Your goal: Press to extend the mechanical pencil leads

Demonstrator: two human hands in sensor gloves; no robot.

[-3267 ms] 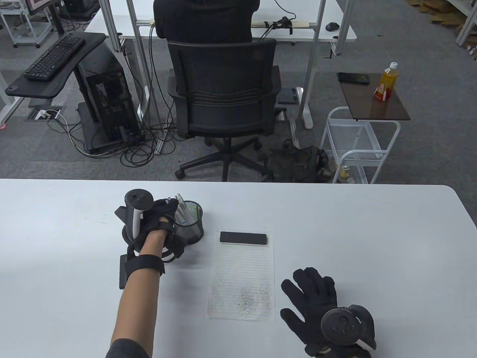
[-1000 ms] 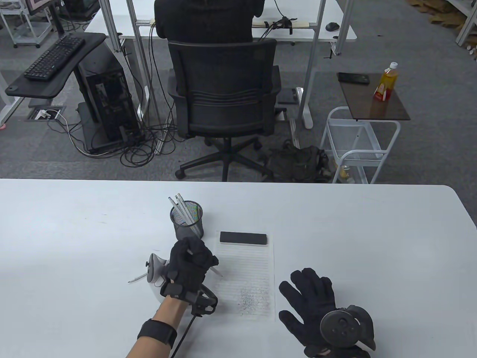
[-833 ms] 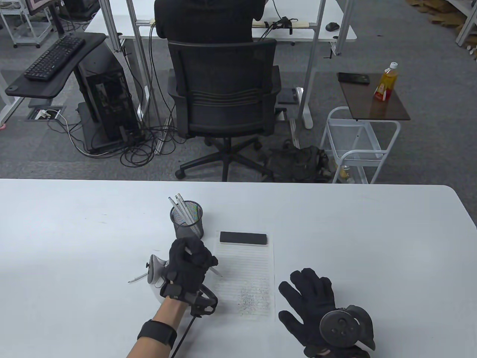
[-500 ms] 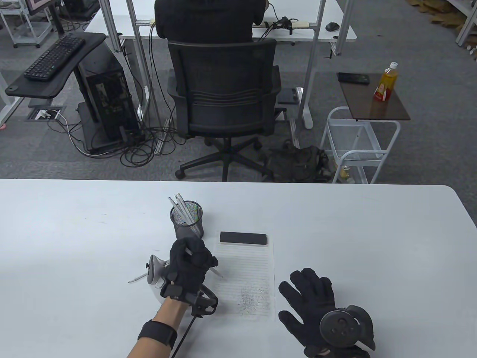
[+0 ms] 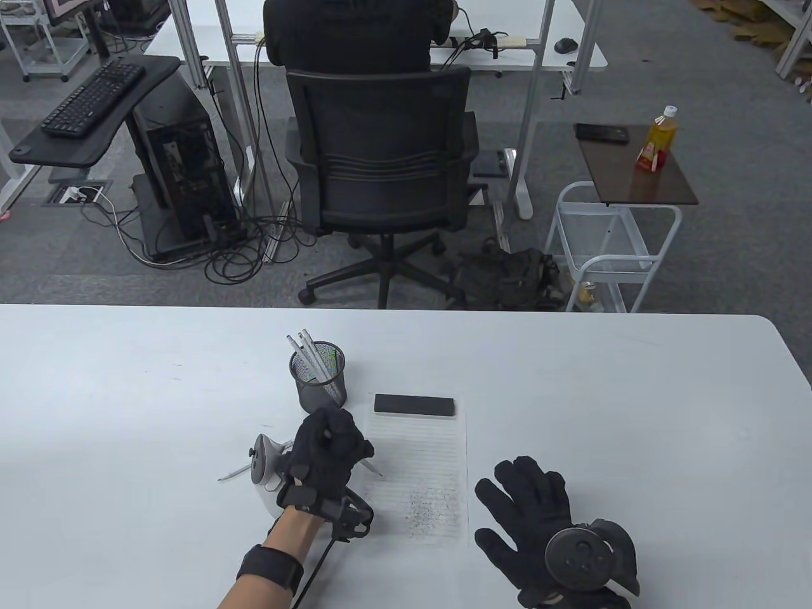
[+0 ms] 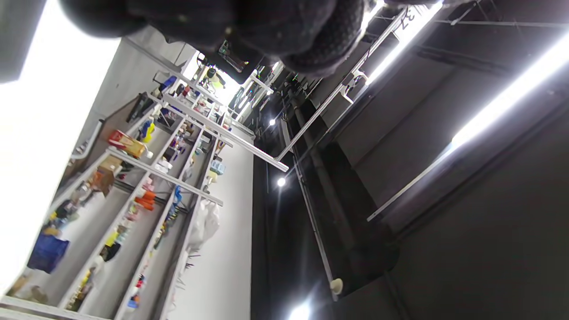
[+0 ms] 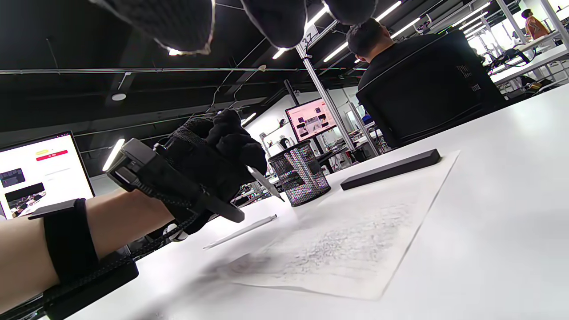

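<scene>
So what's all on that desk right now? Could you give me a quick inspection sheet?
Surface: white table, bare apart from the items below.
Job's things: mesh cup with pencils standing in it; a pencil gripped in the left hand, tip over the lined paper; a second pencil lying on the table.
Clutter: black bar on the paper's top edge.
Hands: left fist closed around the pencil; right hand resting flat, fingers spread, holding nothing.
Cables: one runs from the left wrist.
Surroundings: a seated person in an office chair, desks, a white cart.
</scene>
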